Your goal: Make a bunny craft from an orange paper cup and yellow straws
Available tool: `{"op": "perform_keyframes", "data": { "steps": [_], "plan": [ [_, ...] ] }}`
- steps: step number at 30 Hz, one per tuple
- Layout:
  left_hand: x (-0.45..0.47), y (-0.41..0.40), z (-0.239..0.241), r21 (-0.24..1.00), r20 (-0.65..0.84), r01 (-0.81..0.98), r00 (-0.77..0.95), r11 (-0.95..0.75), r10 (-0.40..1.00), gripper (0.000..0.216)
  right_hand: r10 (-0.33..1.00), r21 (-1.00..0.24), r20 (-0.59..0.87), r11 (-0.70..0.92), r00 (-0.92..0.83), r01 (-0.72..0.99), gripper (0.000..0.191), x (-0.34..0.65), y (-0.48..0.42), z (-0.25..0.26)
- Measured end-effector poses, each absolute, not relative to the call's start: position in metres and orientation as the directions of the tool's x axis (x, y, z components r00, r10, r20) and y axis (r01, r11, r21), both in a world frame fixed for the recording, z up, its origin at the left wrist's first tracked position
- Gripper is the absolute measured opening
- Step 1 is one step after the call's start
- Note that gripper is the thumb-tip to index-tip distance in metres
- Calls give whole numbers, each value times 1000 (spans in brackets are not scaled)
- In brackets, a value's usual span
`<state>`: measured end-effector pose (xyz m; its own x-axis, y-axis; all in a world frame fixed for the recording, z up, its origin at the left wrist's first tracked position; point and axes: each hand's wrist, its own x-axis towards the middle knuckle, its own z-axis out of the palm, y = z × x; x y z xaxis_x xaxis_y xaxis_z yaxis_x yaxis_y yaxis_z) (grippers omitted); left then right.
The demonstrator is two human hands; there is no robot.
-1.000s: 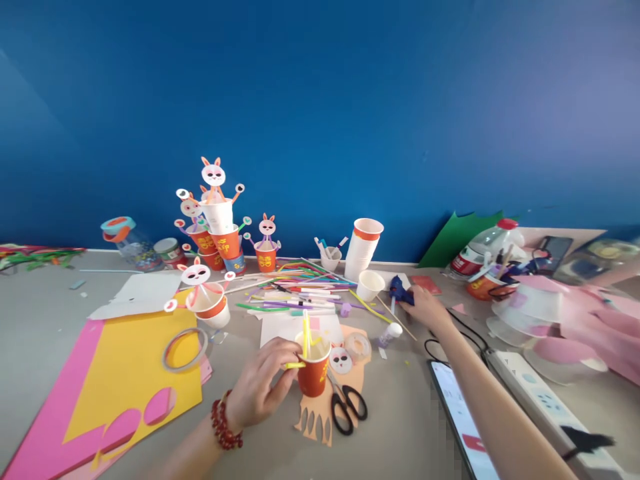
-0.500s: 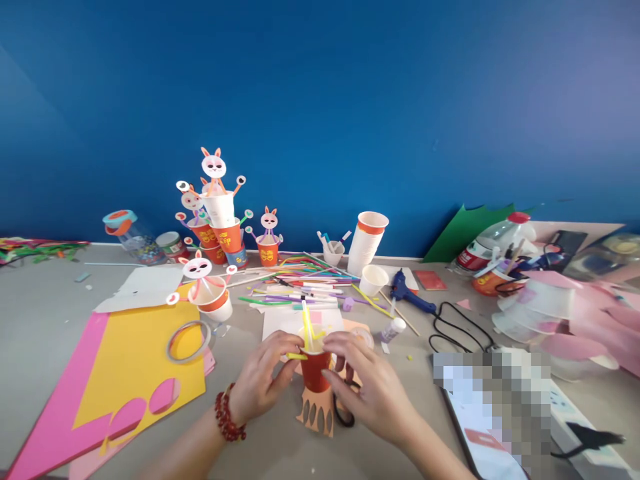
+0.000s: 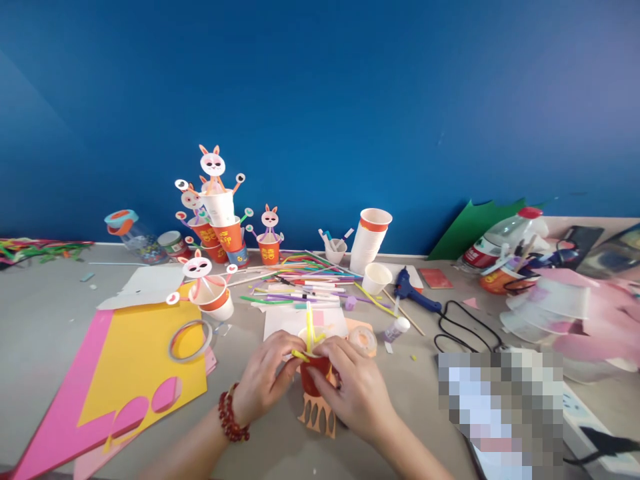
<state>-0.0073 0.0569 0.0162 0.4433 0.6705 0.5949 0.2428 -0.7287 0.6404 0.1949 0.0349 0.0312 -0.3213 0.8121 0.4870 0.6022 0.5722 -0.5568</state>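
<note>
Upright in front of me is a red paper cup (image 3: 315, 379) with yellow straws (image 3: 311, 327) standing in it. One yellow straw end (image 3: 301, 356) sticks out past the rim on the left. My left hand (image 3: 270, 372) pinches this end at the rim. My right hand (image 3: 353, 383) is closed around the cup's right side, thumb on the front and fingers at the rim. Under the cup lies an orange paper sheet with oval cutouts (image 3: 318, 420). A clear tape roll (image 3: 363, 340) lies just behind my right hand.
Rabbit-faced paper cups (image 3: 216, 303) stand at left, behind yellow card (image 3: 145, 353) and a grey tape roll (image 3: 190, 341). Straws and markers (image 3: 305, 280) spread across the back. A cup stack (image 3: 370, 240), blue glue gun (image 3: 415, 293) with cord, and power strip (image 3: 593, 427) are at right.
My right thumb and fingers have closed in on the cup, moving left along its front and rim. The left straw end now points more upward. The view has shifted slightly.
</note>
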Motion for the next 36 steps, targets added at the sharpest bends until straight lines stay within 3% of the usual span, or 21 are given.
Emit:
{"op": "perform_keyframes", "data": {
  "steps": [7, 20, 36],
  "plan": [
    [-5, 56, 18, 609, 620, 272, 423, -745, 661, 18, 799, -571, 535, 581, -274, 580, 11, 188, 38, 29],
    [-8, 60, 8, 696, 566, 208, 432, -688, 703, 24, 765, -552, 587, 617, -264, 561, 11, 187, 38, 23],
    [-9, 60, 13, 698, 559, 195, 452, -689, 695, 21, 689, -469, 661, 688, -296, 554, 15, 187, 37, 22]
  ]
}}
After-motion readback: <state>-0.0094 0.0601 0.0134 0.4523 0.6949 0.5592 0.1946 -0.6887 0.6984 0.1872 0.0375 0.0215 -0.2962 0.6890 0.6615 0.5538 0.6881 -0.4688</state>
